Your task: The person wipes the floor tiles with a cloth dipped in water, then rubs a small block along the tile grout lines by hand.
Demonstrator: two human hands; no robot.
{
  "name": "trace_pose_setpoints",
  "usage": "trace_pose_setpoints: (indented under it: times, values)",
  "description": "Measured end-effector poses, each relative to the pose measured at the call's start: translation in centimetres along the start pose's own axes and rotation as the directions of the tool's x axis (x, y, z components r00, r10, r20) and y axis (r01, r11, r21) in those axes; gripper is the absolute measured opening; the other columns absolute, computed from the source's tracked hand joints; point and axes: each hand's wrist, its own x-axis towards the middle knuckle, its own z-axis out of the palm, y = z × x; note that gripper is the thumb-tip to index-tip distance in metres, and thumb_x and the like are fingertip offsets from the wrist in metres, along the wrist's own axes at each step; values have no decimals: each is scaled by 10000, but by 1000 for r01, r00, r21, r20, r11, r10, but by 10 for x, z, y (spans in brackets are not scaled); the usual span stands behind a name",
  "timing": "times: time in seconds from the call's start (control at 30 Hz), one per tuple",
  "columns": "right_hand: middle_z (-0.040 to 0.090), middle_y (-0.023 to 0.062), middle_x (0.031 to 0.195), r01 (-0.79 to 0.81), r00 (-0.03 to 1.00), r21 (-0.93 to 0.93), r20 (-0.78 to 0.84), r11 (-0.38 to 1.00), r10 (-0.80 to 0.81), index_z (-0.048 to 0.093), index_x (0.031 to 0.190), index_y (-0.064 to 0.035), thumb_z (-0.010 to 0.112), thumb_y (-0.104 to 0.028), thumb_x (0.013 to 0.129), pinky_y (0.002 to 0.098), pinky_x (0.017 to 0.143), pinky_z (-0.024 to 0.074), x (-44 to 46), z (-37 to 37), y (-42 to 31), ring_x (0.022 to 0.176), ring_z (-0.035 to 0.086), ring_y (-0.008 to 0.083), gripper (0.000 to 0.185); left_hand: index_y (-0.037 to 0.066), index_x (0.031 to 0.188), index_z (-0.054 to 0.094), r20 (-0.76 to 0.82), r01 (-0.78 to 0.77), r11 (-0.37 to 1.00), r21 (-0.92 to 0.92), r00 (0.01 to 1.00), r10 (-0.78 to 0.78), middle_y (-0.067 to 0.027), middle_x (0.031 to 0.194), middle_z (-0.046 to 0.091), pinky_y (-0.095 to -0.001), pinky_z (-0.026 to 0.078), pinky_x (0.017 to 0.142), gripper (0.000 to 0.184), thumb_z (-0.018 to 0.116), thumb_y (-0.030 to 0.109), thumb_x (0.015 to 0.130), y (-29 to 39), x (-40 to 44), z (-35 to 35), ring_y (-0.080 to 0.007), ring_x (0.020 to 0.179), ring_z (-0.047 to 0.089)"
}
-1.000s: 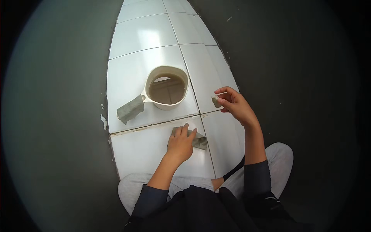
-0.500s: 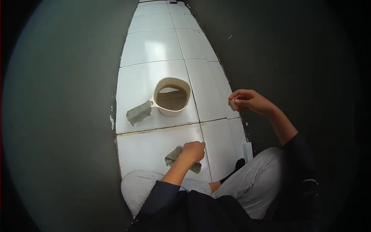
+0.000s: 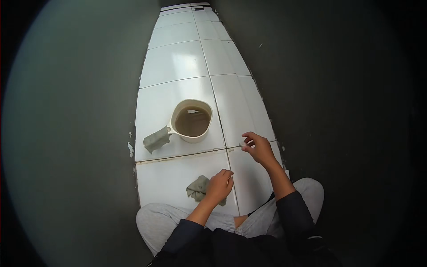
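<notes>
My left hand [image 3: 220, 184] is closed over a crumpled grey-green cloth [image 3: 197, 188] on the white tiles; its fingers are pressed together, and what they hold, if anything, is hidden. Above the tiles at right, my right hand [image 3: 258, 148] pinches a small pale piece [image 3: 243, 144] between thumb and fingers. Farther forward stands a cream pot [image 3: 191, 139] of murky brownish water [image 3: 193, 122]. Its handle points left, with a second grey-green cloth [image 3: 156, 140] wrapped round or draped over it.
The white tiled floor [image 3: 178, 58] runs away forward between dark grey walls [image 3: 75, 111] on both sides. Paint is chipped low on the left wall. My crossed legs [image 3: 155, 222] in grey trousers are at the near edge.
My right hand has swung out toward the right wall and come back in with the small piece. The cloth by my left hand has moved nearer to me and become more crumpled.
</notes>
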Motion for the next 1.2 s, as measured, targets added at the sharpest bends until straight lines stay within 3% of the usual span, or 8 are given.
trace_pose_setpoints:
  times: [0.23,0.3,0.43,0.57,0.6,0.77,1.03,1.2]
  values:
    - [664,78,879,-6,1000,-9,20,1000,6,672,901,-35,713,-17,733,355,734,504,34,33,39,800,633,250,174,40,1004,598,80,45,988,-146,996,-34,-133,889,605,-417,490,641,168,536,74,852,-15,38,-4,-322,715,611]
    - [656,61,891,228,973,-159,56,960,-222,661,884,-48,712,-19,704,362,738,504,31,51,45,844,613,262,190,41,1005,600,112,24,990,-139,994,-9,-128,881,606,-394,487,641,163,530,75,862,-16,36,-2,-305,708,607]
    - [637,33,930,386,919,-326,48,863,-392,634,843,-73,624,-60,751,360,759,510,20,70,47,927,577,240,93,50,1000,605,142,-71,986,-149,986,93,-119,866,608,-381,485,637,158,526,66,864,-16,34,2,-298,706,605]
    - [636,26,925,265,946,-457,-47,849,-320,653,812,-76,596,-70,754,354,756,512,30,47,70,918,570,237,82,51,993,604,166,-66,991,-115,982,85,-116,859,608,-391,488,637,159,531,56,852,-16,31,-1,-303,711,607]
    - [645,38,935,152,983,-459,-25,875,-184,672,828,-72,605,-54,743,360,760,511,32,39,74,926,575,242,111,49,988,603,158,-65,991,-119,984,84,-115,856,608,-394,488,636,158,534,52,846,-16,32,-2,-303,711,607]
    - [648,25,940,375,912,-393,-7,840,-411,677,843,-78,588,-69,753,338,759,520,27,74,53,926,578,236,127,41,974,600,132,-73,986,-149,987,93,-118,848,610,-399,489,637,153,539,46,833,-11,33,1,-306,715,609]
    - [656,60,885,230,971,-492,57,840,-233,671,785,-36,625,-32,742,358,723,495,38,47,61,828,584,267,64,35,948,609,144,-54,990,-133,987,74,-119,845,616,-397,496,645,140,538,44,828,-10,34,-4,-312,725,616]
    - [636,37,937,374,917,-473,61,798,-394,659,809,-59,599,-38,737,346,750,513,29,75,44,908,571,239,96,36,951,608,116,-101,984,-144,986,118,-121,832,614,-397,494,643,144,539,45,826,-11,31,2,-314,724,613]
